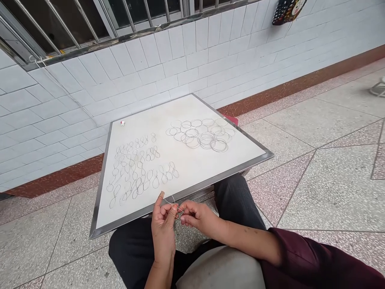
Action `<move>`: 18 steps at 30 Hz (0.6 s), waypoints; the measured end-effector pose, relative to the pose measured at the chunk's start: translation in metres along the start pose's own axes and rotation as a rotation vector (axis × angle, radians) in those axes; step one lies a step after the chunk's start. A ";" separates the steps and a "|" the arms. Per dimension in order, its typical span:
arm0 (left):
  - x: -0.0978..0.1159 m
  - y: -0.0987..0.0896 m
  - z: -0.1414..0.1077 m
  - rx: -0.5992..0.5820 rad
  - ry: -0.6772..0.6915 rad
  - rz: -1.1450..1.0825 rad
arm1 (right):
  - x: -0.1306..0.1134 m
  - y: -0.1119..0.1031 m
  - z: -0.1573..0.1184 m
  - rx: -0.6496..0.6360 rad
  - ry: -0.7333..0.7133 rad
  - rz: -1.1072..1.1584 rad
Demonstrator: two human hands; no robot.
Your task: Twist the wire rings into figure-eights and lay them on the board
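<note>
My left hand and my right hand meet just below the near edge of a white board that rests on my knees. Both pinch a thin wire loop between their fingertips. On the board's left half lie several wire loops twisted into figure-eight shapes. Its right half holds a pile of several plain round wire rings.
The board has a metal rim. A small white and red object sits near its far left corner. A white tiled wall with a barred window stands behind. Speckled floor tiles spread to the right. A dark patterned bag hangs on the wall.
</note>
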State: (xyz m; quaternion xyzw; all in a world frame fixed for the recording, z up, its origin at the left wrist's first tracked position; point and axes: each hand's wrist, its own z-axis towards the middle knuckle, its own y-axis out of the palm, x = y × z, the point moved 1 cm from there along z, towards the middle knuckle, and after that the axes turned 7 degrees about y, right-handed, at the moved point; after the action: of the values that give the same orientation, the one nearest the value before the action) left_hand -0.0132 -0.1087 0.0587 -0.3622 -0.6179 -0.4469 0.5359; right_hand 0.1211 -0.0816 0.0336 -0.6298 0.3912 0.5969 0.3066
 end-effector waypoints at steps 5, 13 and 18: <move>0.001 0.000 0.001 -0.007 -0.020 -0.011 | 0.001 -0.001 0.001 0.018 0.001 0.004; 0.004 -0.005 0.002 -0.009 -0.165 -0.242 | 0.003 -0.003 0.002 0.041 0.030 0.000; 0.001 -0.005 0.003 -0.021 -0.201 -0.285 | 0.001 -0.004 0.003 0.038 0.065 0.000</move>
State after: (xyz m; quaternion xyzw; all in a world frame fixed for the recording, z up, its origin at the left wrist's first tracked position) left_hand -0.0191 -0.1072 0.0589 -0.3194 -0.7088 -0.4865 0.3987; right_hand 0.1232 -0.0768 0.0322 -0.6427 0.4123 0.5686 0.3059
